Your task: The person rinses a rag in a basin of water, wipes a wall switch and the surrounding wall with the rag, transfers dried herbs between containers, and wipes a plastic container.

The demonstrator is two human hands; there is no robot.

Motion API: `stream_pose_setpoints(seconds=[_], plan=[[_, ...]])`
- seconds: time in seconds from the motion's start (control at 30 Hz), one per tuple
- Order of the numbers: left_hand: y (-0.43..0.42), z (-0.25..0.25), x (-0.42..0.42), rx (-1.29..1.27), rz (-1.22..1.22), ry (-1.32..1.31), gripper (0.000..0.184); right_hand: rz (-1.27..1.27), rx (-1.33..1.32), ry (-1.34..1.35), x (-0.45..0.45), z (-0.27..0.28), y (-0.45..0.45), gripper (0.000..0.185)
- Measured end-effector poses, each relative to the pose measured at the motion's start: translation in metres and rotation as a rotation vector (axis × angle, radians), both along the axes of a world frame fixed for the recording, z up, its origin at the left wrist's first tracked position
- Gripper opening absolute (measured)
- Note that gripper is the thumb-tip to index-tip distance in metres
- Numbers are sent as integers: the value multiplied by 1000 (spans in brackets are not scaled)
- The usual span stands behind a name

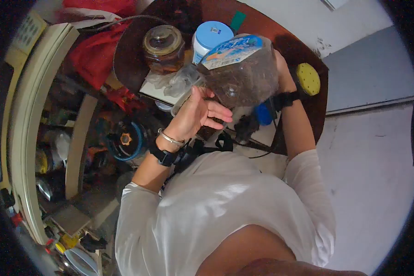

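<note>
A large clear plastic container (244,83) with a blue and white label and dark brown contents is tilted above the dark table. My right hand (284,73) grips its right side, the fingers partly hidden behind it. At its lower left, my left hand (200,110) is open, palm up, with its fingers apart near the container's underside. Left of the container lies a crumpled clear plastic bag (175,83) on a white box (158,94). Behind stand a lidded glass jar (164,48) and a white tub with a blue lid (212,36).
A yellow oval object (308,79) lies near the right edge of the dark red table (296,48). A blue object (263,114) and a black cable are below the container. Cluttered shelves (80,142) stand at the left, with red cloth (89,57) above.
</note>
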State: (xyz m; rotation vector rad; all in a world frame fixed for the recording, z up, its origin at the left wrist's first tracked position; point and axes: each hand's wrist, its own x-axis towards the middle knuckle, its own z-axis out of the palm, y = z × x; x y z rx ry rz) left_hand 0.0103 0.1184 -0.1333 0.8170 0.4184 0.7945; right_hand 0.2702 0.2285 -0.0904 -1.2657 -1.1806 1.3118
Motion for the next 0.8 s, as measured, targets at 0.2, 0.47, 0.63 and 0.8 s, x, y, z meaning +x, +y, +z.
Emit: stream_pose_setpoints(seconds=[0.2,0.47,0.63,0.8], plan=[[1,-11,-8,-88,113,46,71,21,184,101,-1,9,-1,25],[14,-17,-23,-379,281,-161,80,229,895,-461,-82,47,-48,25],[13,-33,-39,-315,402,-416,67,119,1116,-457,-72,59,-70,37],[5,-75,-73,-443,571,-395,66,-120,652,-505,4,-8,-86,45]])
